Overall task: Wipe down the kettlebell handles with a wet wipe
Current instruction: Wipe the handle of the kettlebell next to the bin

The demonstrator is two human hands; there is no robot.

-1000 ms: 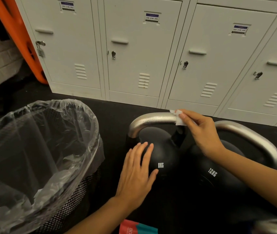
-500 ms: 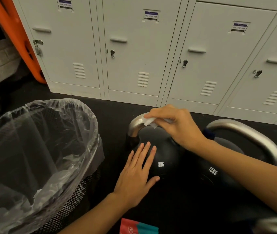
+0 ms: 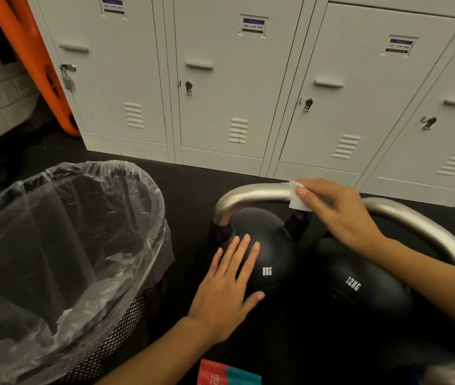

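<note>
Two black kettlebells side by side on the dark floor, in front of a row of pale lockers (image 3: 237, 87). Left hand (image 3: 227, 287) flat, fingers straight and spread a little, resting on the round body of the 8 kg kettlebell (image 3: 273, 262). Right hand (image 3: 340, 215) up on that kettlebell's silver handle (image 3: 251, 196), at its right end, fingers and thumb pinching a small folded white wipe (image 3: 296, 198) against the metal. Just to the right, touching or nearly touching, the 12 kg kettlebell (image 3: 365, 290), its own silver handle (image 3: 420, 229) arching behind the right wrist. At left, near the 8 kg kettlebell, a black mesh bin (image 3: 120, 337) lined with a clear plastic bag (image 3: 62, 245). At the bottom edge, a red and teal packet (image 3: 227, 375), partly cut off. An orange board (image 3: 30, 59) leaning at far left beside the lockers.
</note>
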